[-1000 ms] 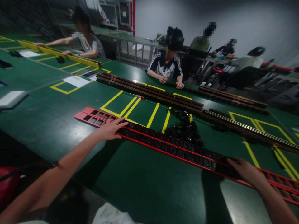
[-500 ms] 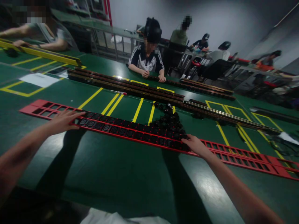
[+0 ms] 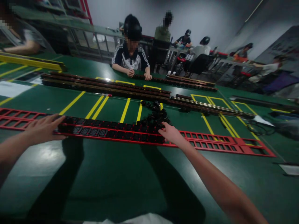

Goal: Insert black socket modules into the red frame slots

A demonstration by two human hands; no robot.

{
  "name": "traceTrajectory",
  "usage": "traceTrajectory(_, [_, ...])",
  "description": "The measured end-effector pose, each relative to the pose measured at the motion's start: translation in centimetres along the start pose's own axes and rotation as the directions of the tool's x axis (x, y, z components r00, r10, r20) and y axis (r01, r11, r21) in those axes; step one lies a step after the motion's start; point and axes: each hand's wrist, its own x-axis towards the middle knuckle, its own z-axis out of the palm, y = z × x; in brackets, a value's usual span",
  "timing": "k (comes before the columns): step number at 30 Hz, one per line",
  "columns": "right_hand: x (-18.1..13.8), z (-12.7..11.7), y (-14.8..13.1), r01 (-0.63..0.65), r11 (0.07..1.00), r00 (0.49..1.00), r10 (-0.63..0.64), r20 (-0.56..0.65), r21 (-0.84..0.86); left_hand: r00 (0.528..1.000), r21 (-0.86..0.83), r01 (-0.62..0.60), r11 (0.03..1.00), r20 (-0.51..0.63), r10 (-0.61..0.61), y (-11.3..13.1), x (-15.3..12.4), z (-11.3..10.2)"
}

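Observation:
Two long red frames [image 3: 221, 143] with rows of rectangular openings lie side by side across the green table [image 3: 121, 174]. Black socket modules [image 3: 102, 132] fill their middle stretch. My left hand [image 3: 43, 129] lies flat, fingers stretched, on the left end of the filled stretch. My right hand [image 3: 170, 133] rests with fingers spread at the right end of that stretch, beside a heap of loose black sockets [image 3: 155, 116]. Neither hand holds anything.
Long dark strips [image 3: 105, 87] lie across the table beyond the yellow floor-tape lines [image 3: 126, 107]. A person in a dark striped shirt [image 3: 130, 59] sits opposite, hands on a strip. Other people sit further back and at the left. A yellow bar [image 3: 30, 62] lies far left.
The view swung to the right, so the frames sit further left in the picture. My right hand slid left along the frames to the end of the filled stretch. My left hand stayed at its end.

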Motion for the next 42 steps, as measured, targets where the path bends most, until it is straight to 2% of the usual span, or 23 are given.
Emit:
traceTrajectory(1, [-0.4, -0.3, 0.5, 0.002, 0.995, 0.996, -0.01, -0.09, -0.097, 0.993, -0.034, -0.118, 0.992, 0.008, 0.118, 2.7, -0.1, -0.2])
traceTrajectory(3, [-1.4, -1.0, 2.3, 0.004, 0.957, 0.98, -0.06, -0.187, -0.288, 0.963, -0.073, -0.249, 0.966, -0.125, 0.239, 8.7, -0.4, -0.7])
traceTrajectory(5, [-2.4, -1.7, 4.8, 0.04, 0.908, 0.982, -0.112, -0.15, -0.417, 0.904, -0.107, -0.4, 0.91, -0.209, 0.373, 14.5, -0.7, -1.3])
traceTrajectory(7, [-3.4, -2.2, 7.5, 0.109, 0.874, 0.987, -0.151, -0.053, -0.474, 0.863, -0.159, -0.488, 0.859, -0.233, 0.447, 19.3, -0.7, -2.0])
traceTrajectory(9, [-4.2, -2.4, 9.5, 0.19, 0.859, 0.98, -0.191, 0.046, -0.475, 0.83, -0.192, -0.548, 0.814, -0.245, 0.501, 22.6, -0.3, -2.6])
traceTrajectory(12, [-4.6, -2.2, 10.6, 0.244, 0.833, 0.969, -0.232, 0.087, -0.497, 0.804, -0.206, -0.588, 0.782, -0.259, 0.536, 24.7, 0.5, -3.3])
traceTrajectory(16, [-3.6, -1.5, 9.6, 0.228, 0.791, 0.968, -0.244, 0.049, -0.568, 0.768, -0.181, -0.631, 0.754, -0.283, 0.575, 24.7, 0.7, -4.2])
traceTrajectory(21, [-1.3, -1.1, 9.6, 0.147, 0.74, 0.987, -0.155, 0.045, -0.657, 0.746, -0.127, -0.655, 0.745, -0.262, 0.612, 24.5, 0.2, -5.7])
traceTrajectory(24, [0.0, -1.2, 10.3, 0.159, 0.729, 0.985, -0.16, 0.061, -0.665, 0.729, -0.116, -0.673, 0.731, -0.27, 0.629, 24.2, 0.5, -6.2])
traceTrajectory(27, [0.0, -1.4, 9.6, 0.196, 0.722, 0.98, -0.168, 0.106, -0.664, 0.724, -0.115, -0.681, 0.724, -0.261, 0.639, 23.3, 0.6, -6.2])
traceTrajectory(30, [-0.8, -1.2, 7.2, 0.248, 0.724, 0.969, -0.195, 0.155, -0.644, 0.725, -0.127, -0.68, 0.722, -0.26, 0.637, 21.4, 0.4, -5.8])
traceTrajectory(35, [-1.5, 0.3, 1.8, 0.278, 0.713, 0.959, -0.239, 0.151, -0.643, 0.725, -0.141, -0.682, 0.718, -0.259, 0.638, 16.5, 0.7, -4.6])
traceTrajectory(42, [-0.6, 2.5, -3.1, 0.324, 0.709, 0.938, -0.328, 0.113, -0.627, 0.765, -0.133, -0.641, 0.756, -0.187, 0.616, 10.7, 1.2, -3.8])
